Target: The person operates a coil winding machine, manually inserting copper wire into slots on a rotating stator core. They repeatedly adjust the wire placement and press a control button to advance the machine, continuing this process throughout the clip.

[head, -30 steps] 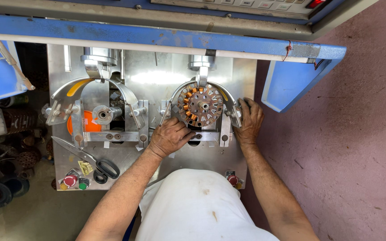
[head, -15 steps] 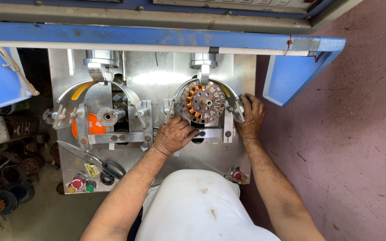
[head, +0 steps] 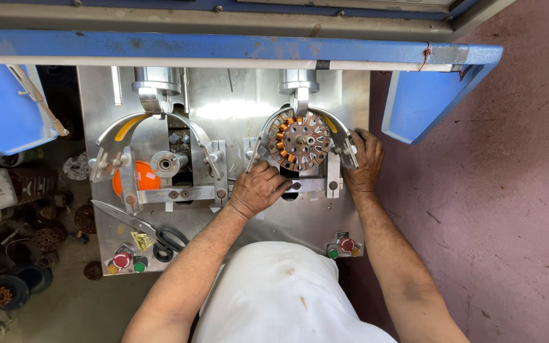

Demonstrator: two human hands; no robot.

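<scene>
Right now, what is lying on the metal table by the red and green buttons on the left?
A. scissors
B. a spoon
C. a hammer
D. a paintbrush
A: a pair of scissors with black handles lies open on the metal machine table, just above the left red and green buttons.

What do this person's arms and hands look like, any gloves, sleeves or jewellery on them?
Both arms are bare from the hands up as far as the view shows: no sleeves, no gloves. The left hand and right hand show no rings, and neither wrist has a watch or band. Both forearms are hairy. A white garment with faint smudges covers the torso between them.
</scene>
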